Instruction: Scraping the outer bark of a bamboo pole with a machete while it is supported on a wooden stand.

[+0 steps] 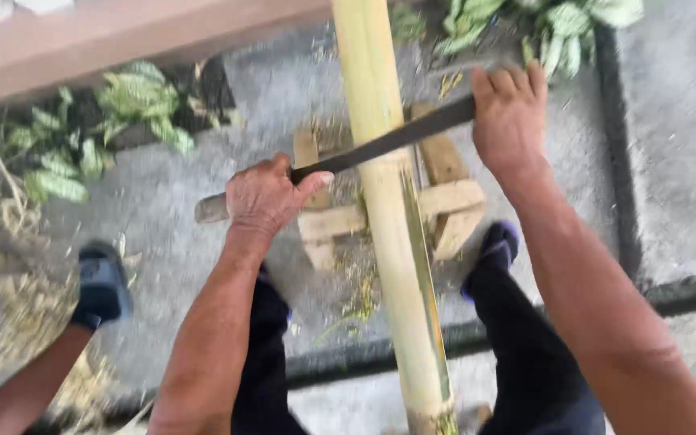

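Both hands grip one long dark blade (380, 145) laid crosswise over a green-yellow bamboo pole (388, 242). The left hand (263, 197) is clenched round the handle end, the right hand (509, 113) clenched round the far end. Between the two sets of fingers the edge meets the pole's upper face, where a strip looks peeled; this seems a shaving step, and the next stroke likely calls for even pull from both fists. The pole's long axis runs away from the person, over a wooden block rest (445, 201) on the concrete floor (187, 193).
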